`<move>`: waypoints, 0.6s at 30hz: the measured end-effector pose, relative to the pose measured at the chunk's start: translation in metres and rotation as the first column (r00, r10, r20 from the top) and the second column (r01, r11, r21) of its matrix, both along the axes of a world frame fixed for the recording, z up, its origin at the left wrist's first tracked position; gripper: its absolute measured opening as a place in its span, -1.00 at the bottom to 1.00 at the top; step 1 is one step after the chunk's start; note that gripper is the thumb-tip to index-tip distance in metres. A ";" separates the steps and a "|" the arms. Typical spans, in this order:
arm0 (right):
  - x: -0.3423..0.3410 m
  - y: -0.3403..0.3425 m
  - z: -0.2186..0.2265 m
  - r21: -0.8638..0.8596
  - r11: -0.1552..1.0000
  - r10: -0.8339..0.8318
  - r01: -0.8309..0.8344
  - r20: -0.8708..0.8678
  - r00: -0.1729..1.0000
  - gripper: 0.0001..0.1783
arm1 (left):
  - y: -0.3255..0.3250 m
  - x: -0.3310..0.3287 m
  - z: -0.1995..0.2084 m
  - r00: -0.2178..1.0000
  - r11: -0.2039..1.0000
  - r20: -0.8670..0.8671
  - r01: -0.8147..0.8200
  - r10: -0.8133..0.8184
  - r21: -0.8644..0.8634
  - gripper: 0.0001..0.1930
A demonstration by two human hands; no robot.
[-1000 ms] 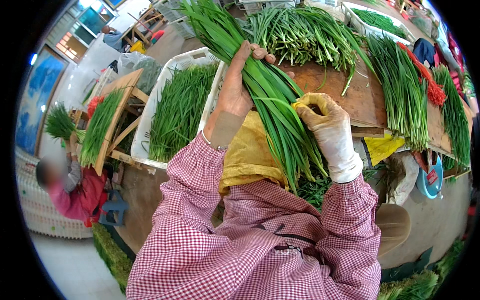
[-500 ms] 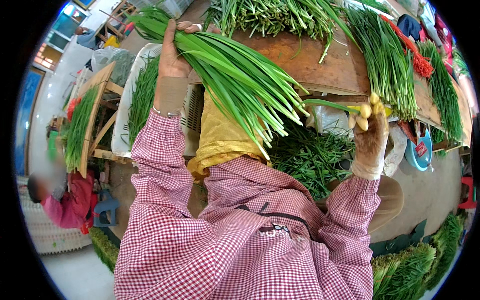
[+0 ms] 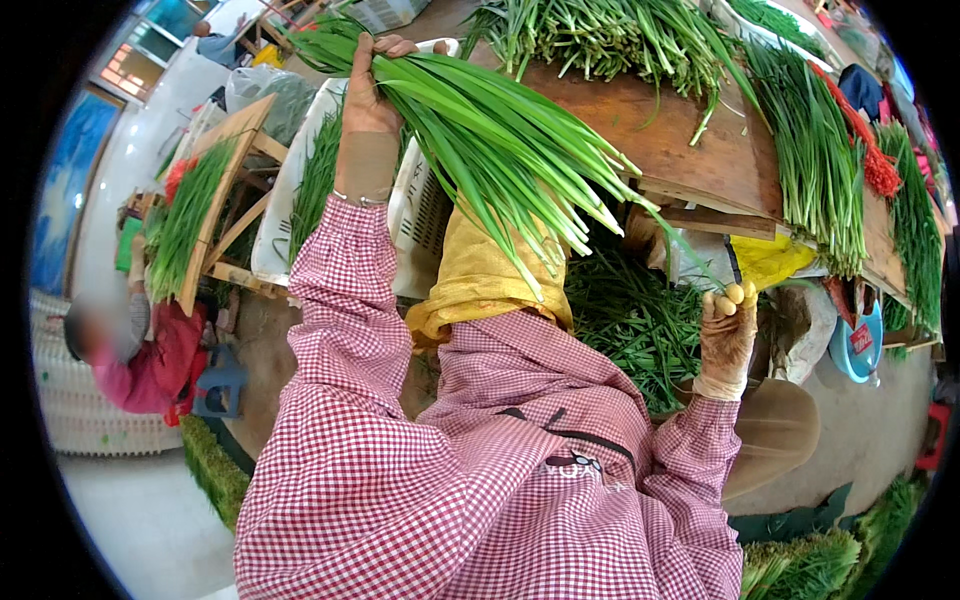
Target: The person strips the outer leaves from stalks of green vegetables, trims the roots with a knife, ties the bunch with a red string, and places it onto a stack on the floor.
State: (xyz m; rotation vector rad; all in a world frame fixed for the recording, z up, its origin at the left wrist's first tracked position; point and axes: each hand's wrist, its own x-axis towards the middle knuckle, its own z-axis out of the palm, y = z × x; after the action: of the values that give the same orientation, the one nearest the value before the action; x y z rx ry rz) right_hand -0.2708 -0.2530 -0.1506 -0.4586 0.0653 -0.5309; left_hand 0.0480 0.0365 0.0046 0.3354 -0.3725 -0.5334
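My left hand (image 3: 370,95) is closed round the leafy end of a bunch of garlic chives (image 3: 510,130), raised at the upper left. Its pale stem ends fan out toward the lower right. My right hand (image 3: 728,345), in a thin soiled glove with yellowish finger covers, is closed at the right of the bunch. A thin green chive leaf (image 3: 692,255) runs from the bunch's stem ends to the fingertips that pinch it. Below, between the hands, lies a heap of loose chive leaves (image 3: 635,325). A yellow cloth (image 3: 490,260) covers my lap.
A wooden table (image 3: 600,115) ahead bears a chive pile (image 3: 600,35) and tied-looking bundles (image 3: 810,160) with red twine (image 3: 880,165). A white crate (image 3: 415,215) stands left, a blue basin (image 3: 857,345) right. Another person (image 3: 150,350) sits at the far left.
My right hand has come down and toward me, drawing the leaf into a steeper slant. The bunch stays in my left hand. The whole view has shifted slightly.
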 end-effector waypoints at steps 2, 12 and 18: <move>-0.010 -0.016 -0.025 0.020 0.996 -0.090 0.091 -0.065 0.994 -0.75 | 0.001 -0.006 0.003 0.996 0.998 -0.055 -0.066 0.065 -0.021 -0.78; 0.024 0.023 0.016 -0.657 0.552 -0.122 -0.513 -0.672 0.730 -0.42 | 0.017 -0.006 0.019 0.990 0.986 0.061 -0.116 0.124 -0.117 -0.75; 0.067 0.080 0.069 -0.500 0.753 0.337 -0.428 -0.266 0.903 -0.45 | -0.004 -0.013 0.020 0.982 0.981 0.121 -0.123 0.142 -0.153 -0.77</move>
State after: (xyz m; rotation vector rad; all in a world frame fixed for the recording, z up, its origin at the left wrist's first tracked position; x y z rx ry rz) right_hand -0.2039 -0.1730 -0.0812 -1.0585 -0.0326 -0.0863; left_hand 0.0352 0.0320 0.0248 0.2533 -0.5100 -0.3520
